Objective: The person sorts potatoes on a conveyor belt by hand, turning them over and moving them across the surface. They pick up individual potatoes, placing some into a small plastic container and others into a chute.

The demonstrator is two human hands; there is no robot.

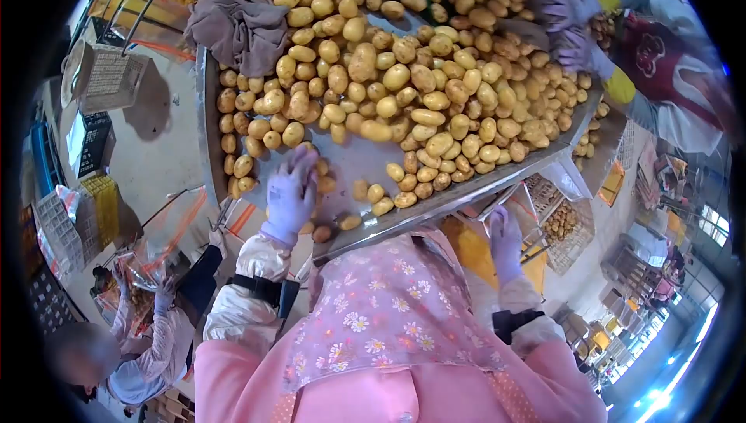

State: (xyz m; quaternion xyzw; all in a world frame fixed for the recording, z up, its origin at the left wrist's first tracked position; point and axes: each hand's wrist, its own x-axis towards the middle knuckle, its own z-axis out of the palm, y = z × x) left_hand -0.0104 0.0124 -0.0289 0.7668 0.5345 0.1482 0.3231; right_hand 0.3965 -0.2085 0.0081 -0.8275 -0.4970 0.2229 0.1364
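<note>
My left hand (291,196), in a lavender glove, is over the front left of a metal sorting table (361,160). Its fingers are stretched out and slightly blurred, beside a few loose potatoes (350,222). A large heap of potatoes (435,100) covers most of the table. My right hand (505,238), gloved the same way, is just outside the table's front edge. Its fingers point up and nothing shows in them. Near it are a metal frame and a crate holding potatoes (561,222).
A brown cloth (239,28) lies on the table's left corner. At the upper right, a co-worker's gloved hands (571,26) are on the heap. Another person (151,345) handles a bag at the lower left. Crates (113,81) stand on the floor at left.
</note>
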